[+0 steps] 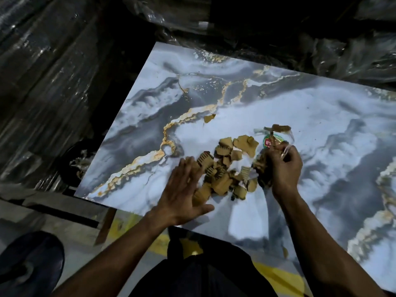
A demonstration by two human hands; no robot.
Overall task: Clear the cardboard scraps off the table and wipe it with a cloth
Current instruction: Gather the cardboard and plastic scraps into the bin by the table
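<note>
While spread flat over the near side of the scrap pile, left hand [182, 185] with fingers straight and slightly apart, palm down, blurred at the fingertips, touching the nearest brown pieces. Right hand [284, 166] curled tight, fingers together, clamped on the crumpled mouth of a clear plastic bag [269, 146] with a red and green printed label; some brown pieces visible inside the bag just below the fist.

Cardboard scraps [222, 170] heaped in a loose pile on the marbled table [321, 116], between the two hands, close to the near edge. Ribbed inner layers showing on several pieces. One larger torn piece [245, 143] lying at the far side of the pile. One small piece [209, 118] lying apart, farther back toward the gold vein. Another torn strip [278, 127] resting on or just behind the top of the bag; which of the two cannot be told.

Tabletop glossy, grey and white swirls with gold veining, set at an angle across the view. Dark plastic-wrapped bundles [53, 71] stacked beyond the far and left edges. Pale floor [70, 260] with a yellow painted line [276, 275] below the near edge. Dark shoe [27, 264] at the lower left corner. Dark trousers [205, 273] at the bottom centre, between the two bare forearms.
</note>
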